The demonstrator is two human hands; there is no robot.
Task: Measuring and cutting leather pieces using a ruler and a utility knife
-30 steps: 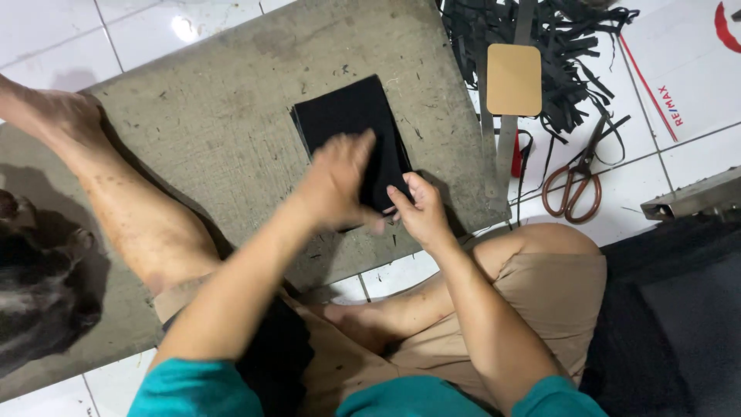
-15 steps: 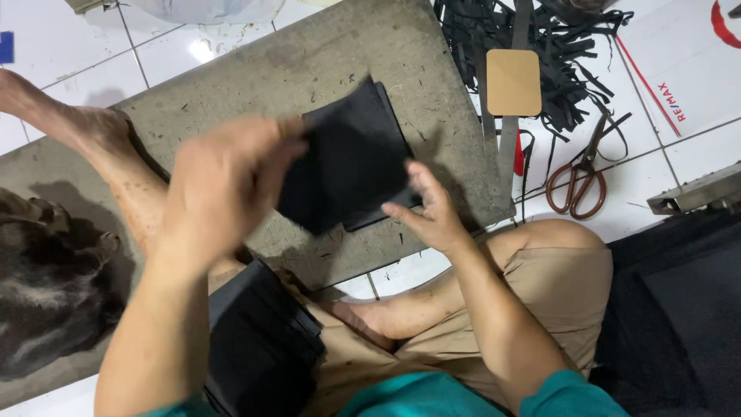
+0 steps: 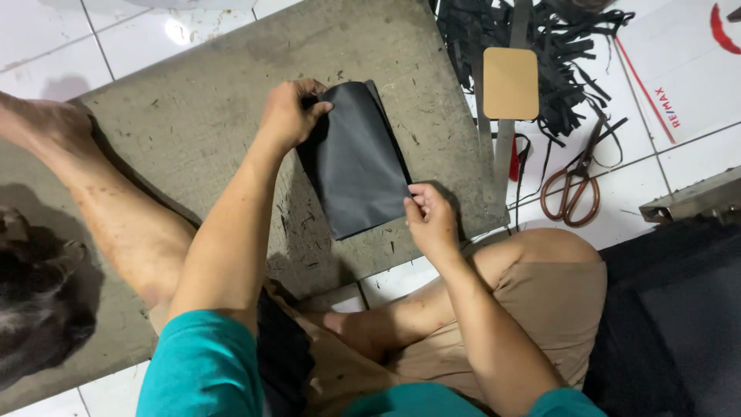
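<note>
Two hands work one black sheet (image 3: pixel 356 158) that lies flat on a grey slab (image 3: pixel 193 116) on the tiled floor (image 3: pixel 46 31). The left hand (image 3: pixel 289 114) is curled, fingers closed over the sheet's far left corner, thumb on top, pinching the edge. The right hand (image 3: pixel 429 220) is loosely bent at the sheet's near right corner, thumb and forefinger pressed together on the edge there; the other fingers are folded in. The sheet sits tilted, its long side running away from the person, and a second dark layer peeks out along its far right edge.

Beside the slab on the right, a metal ruler (image 3: pixel 503 154) lies lengthwise with a tan rounded pad (image 3: pixel 510 83) resting across it. Behind these is a heap of black strips (image 3: pixel 571 46). Scissors (image 3: pixel 575 189) with brown handles lie on the floor, just right of the ruler. The person sits with bare legs bent, one foot (image 3: pixel 38 127) on the slab's left end, well apart from the sheet.
</note>
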